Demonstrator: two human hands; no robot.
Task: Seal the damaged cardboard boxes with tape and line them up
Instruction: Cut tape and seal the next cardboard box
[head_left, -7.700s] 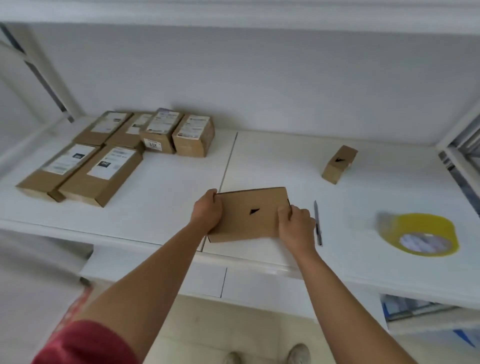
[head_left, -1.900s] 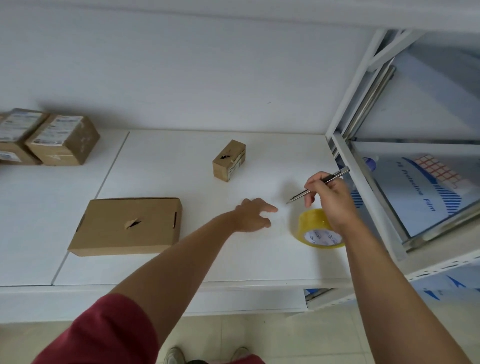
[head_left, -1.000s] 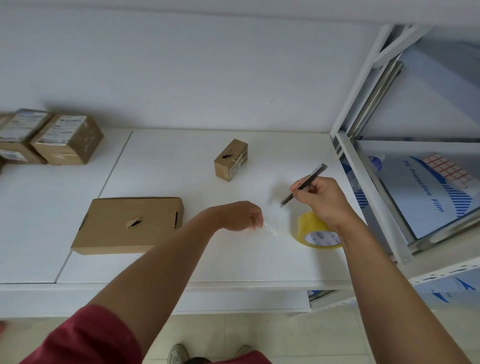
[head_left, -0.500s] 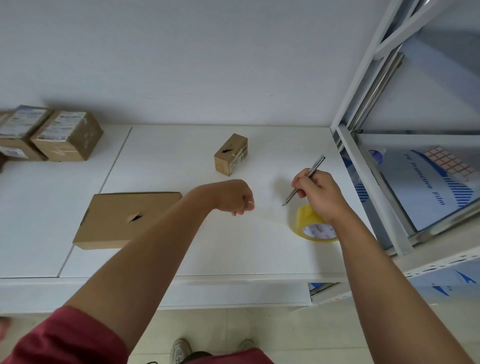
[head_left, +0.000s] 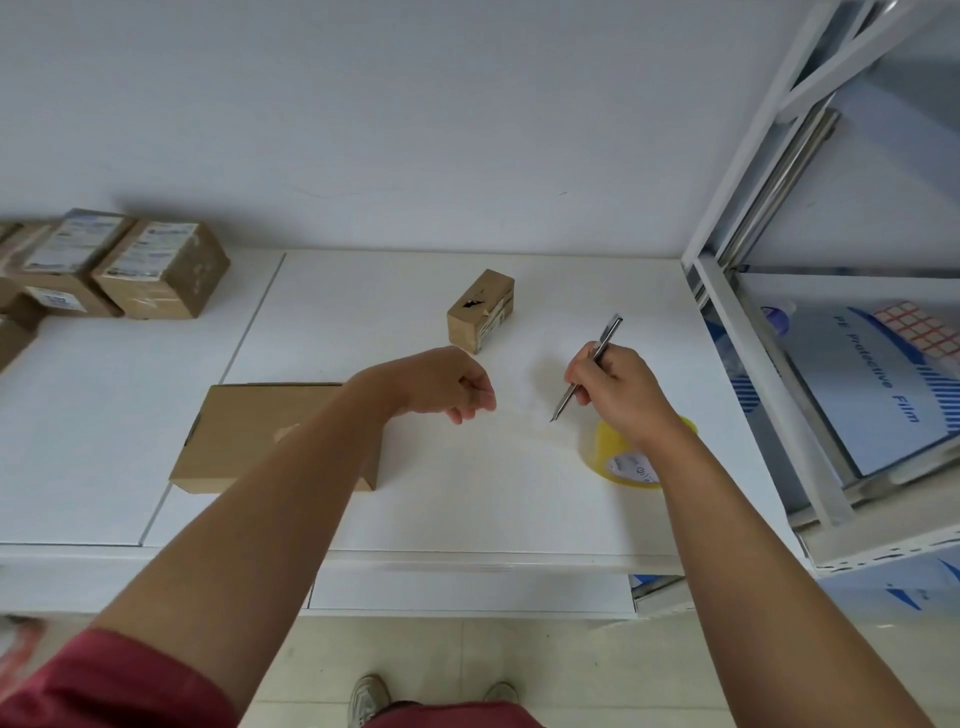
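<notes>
A yellow tape roll (head_left: 621, 457) lies on the white shelf (head_left: 467, 499), partly behind my right wrist. My left hand (head_left: 452, 384) pinches the free end of a clear tape strip (head_left: 535, 434) stretched from the roll. My right hand (head_left: 618, 389) grips a slim metal knife (head_left: 589, 369), its tip just above the strip. A flat cardboard box (head_left: 244, 431) with a torn hole lies under my left forearm. A small torn box (head_left: 480, 309) stands behind my hands.
Labelled boxes (head_left: 119, 265) are lined up at the far left by the wall. A white metal rack (head_left: 737, 291) stands at the right, holding packs of protective film (head_left: 872, 384). My feet show on the tiled floor below.
My left hand has pulled the tape end farther left, lengthening the strip. My right hand has lowered the knife tip toward the strip near the roll.
</notes>
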